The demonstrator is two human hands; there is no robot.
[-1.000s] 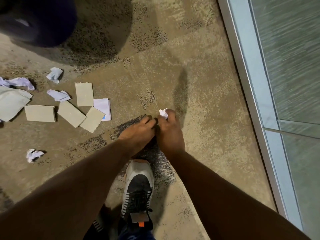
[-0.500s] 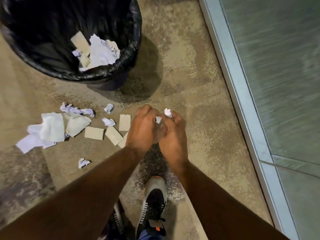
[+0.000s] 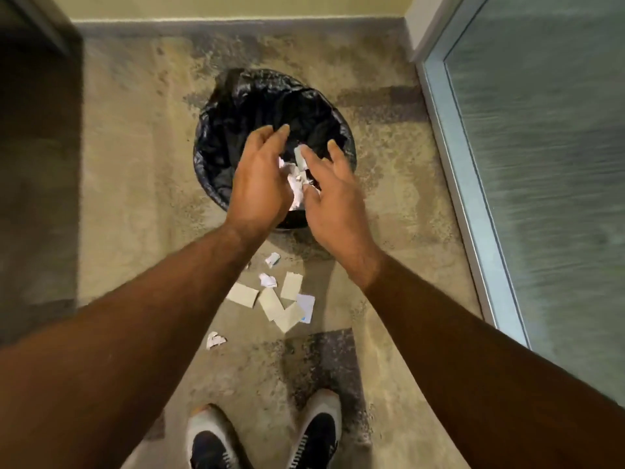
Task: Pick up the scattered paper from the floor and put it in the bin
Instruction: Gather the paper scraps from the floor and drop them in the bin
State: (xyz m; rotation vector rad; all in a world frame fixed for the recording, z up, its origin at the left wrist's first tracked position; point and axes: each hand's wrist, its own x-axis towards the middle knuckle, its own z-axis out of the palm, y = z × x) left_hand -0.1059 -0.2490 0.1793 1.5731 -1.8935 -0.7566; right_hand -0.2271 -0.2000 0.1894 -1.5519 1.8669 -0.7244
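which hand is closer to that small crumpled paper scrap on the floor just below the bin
Right. The right hand hangs over the bin's near rim, just above the scrap; the left hand is farther up-left.

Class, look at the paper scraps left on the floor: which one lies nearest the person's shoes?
The small crumpled white scrap, lying alone closest to the shoes; the flat beige pieces cluster nearer the bin.
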